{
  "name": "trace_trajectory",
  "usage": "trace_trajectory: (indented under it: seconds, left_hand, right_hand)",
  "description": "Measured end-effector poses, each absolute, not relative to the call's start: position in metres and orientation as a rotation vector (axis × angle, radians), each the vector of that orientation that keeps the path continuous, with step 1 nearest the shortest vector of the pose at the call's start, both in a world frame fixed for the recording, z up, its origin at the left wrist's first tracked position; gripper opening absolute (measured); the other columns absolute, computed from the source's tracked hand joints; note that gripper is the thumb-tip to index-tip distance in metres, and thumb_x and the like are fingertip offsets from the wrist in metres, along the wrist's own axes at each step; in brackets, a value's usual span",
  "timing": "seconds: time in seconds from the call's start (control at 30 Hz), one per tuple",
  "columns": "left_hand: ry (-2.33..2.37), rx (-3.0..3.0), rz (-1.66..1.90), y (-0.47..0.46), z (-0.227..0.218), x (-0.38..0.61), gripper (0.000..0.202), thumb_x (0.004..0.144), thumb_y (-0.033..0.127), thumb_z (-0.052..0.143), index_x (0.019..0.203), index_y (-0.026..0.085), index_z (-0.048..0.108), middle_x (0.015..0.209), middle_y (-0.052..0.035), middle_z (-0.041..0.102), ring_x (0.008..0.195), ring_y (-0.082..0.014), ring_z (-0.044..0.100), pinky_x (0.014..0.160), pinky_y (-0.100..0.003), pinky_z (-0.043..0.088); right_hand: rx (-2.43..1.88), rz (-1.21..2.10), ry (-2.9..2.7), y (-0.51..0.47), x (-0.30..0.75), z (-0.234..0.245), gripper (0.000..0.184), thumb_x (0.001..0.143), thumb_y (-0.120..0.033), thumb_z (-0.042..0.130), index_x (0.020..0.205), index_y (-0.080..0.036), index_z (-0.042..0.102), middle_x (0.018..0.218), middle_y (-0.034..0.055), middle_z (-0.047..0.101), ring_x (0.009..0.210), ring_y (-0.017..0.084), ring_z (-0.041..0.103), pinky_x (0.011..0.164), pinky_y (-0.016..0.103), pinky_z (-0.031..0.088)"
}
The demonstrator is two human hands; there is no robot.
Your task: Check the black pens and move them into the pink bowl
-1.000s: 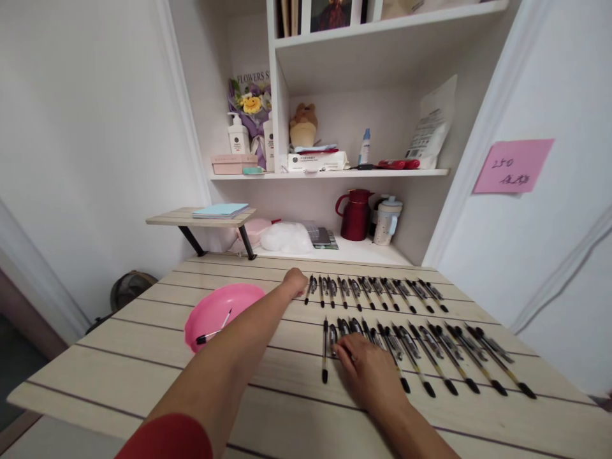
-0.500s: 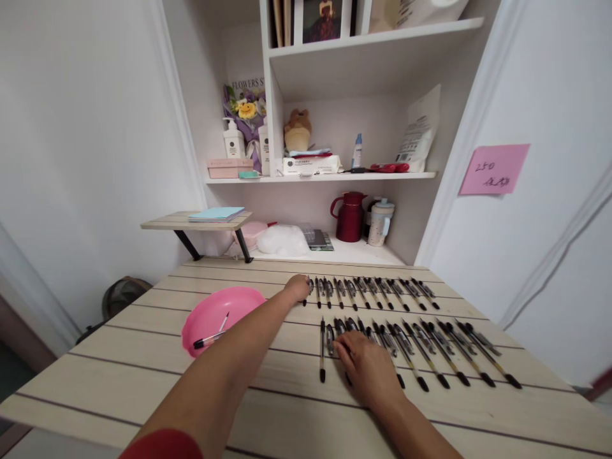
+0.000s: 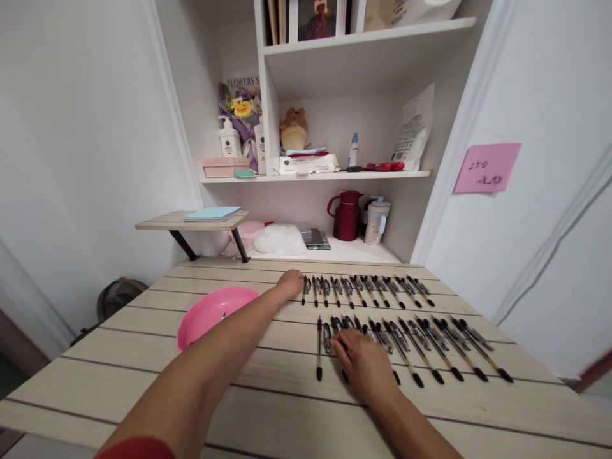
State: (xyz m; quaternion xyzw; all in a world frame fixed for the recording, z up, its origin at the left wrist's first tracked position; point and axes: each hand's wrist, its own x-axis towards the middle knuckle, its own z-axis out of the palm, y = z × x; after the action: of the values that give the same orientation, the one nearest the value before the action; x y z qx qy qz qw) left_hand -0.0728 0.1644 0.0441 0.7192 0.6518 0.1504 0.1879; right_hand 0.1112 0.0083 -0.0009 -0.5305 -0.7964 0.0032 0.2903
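Two rows of several black pens lie side by side on a pale wooden table [image 3: 143, 370]. My left hand [image 3: 290, 284] reaches to the left end of the far row [image 3: 368, 290]; its fingers are curled at the first pen, and I cannot make out what they hold. My right hand [image 3: 363, 363] lies palm down on the left part of the near row [image 3: 411, 344], fingers spread flat over the pens. A pink bowl [image 3: 213, 308] sits left of my left arm, partly hidden by it.
Behind the table a white shelf unit holds a red jug [image 3: 345, 215], a white cup [image 3: 377, 220], bottles, a plush toy and boxes. A small wooden riser [image 3: 191, 224] with a blue book stands at the back left. A pink note [image 3: 485, 167] sticks on the right wall.
The view has shifted a little to the right and down. Both hands stay at the left ends of their rows. My left arm now hides the pen in the pink bowl.
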Motion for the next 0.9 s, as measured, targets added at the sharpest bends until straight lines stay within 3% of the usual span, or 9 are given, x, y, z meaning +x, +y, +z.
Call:
trace_trajectory:
  seconds: [0.17,0.23,0.37,0.53,0.63,0.77,0.9]
  left_hand:
    - [1.817,2.069,0.478,0.146,0.076,-0.129,0.028,0.083,0.031,0.050,0.105,0.014,0.055,0.108,-0.0063,0.056,0.094,-0.0186,0.055,0.080,-0.037,0.046]
    - [1.857,2.046,0.466,0.133,0.085,-0.159,0.021,0.079,0.022,0.052,0.096,0.014,0.061,0.097,-0.0038,0.063,0.089,-0.0166,0.057,0.077,-0.026,0.044]
    - [1.935,1.952,0.344,0.104,0.086,-0.214,0.016,0.066,0.018,0.056,0.078,0.014,0.067,0.070,0.0002,0.067,0.071,-0.0157,0.059,0.062,-0.021,0.040]
    - [1.980,1.869,0.219,0.073,0.068,-0.244,0.013,0.055,0.019,0.064,0.068,0.018,0.066,0.070,0.0015,0.067,0.070,-0.0140,0.057,0.060,-0.019,0.037]
    - [1.998,1.858,0.201,0.060,0.061,-0.243,0.013,0.056,0.024,0.065,0.068,0.018,0.064,0.071,0.0004,0.066,0.069,-0.0139,0.056,0.058,-0.020,0.035]
    - [1.948,1.862,0.190,0.046,0.059,-0.232,0.021,0.058,0.037,0.065,0.068,0.019,0.062,0.065,0.0009,0.063,0.060,-0.0134,0.054,0.051,-0.021,0.032]
    - [1.895,1.856,0.174,0.038,0.060,-0.223,0.026,0.048,0.037,0.072,0.063,0.019,0.060,0.054,0.0031,0.057,0.048,-0.0126,0.048,0.045,-0.023,0.027]
  right_hand:
    - [-1.393,0.021,-2.140,0.008,0.112,-0.003,0.025,0.087,-0.027,0.038,0.077,-0.021,0.060,0.076,0.0026,0.064,0.064,0.014,0.058,0.055,0.023,0.033]
    - [-1.374,0.030,-2.154,0.007,0.112,-0.004,0.025,0.087,-0.027,0.037,0.076,-0.021,0.059,0.076,0.0029,0.064,0.064,0.014,0.058,0.056,0.023,0.034]
    - [-1.341,0.016,-2.184,0.005,0.112,-0.007,0.028,0.087,-0.030,0.036,0.076,-0.020,0.059,0.078,0.0033,0.064,0.065,0.014,0.059,0.057,0.024,0.035]
    - [-1.348,0.028,-2.198,0.004,0.113,-0.015,0.028,0.087,-0.036,0.037,0.080,-0.022,0.061,0.082,0.0025,0.065,0.066,0.015,0.060,0.057,0.025,0.037]
    - [-1.353,0.027,-2.208,0.003,0.114,-0.017,0.028,0.086,-0.037,0.038,0.080,-0.023,0.062,0.082,0.0027,0.066,0.067,0.016,0.061,0.055,0.026,0.038]
    - [-1.376,0.016,-2.203,0.002,0.113,-0.016,0.031,0.085,-0.039,0.037,0.081,-0.024,0.063,0.083,0.0027,0.067,0.065,0.016,0.062,0.053,0.025,0.039]
    - [-1.397,0.023,-2.215,0.003,0.113,-0.017,0.032,0.085,-0.040,0.036,0.081,-0.024,0.063,0.082,0.0025,0.067,0.065,0.017,0.062,0.053,0.026,0.040]
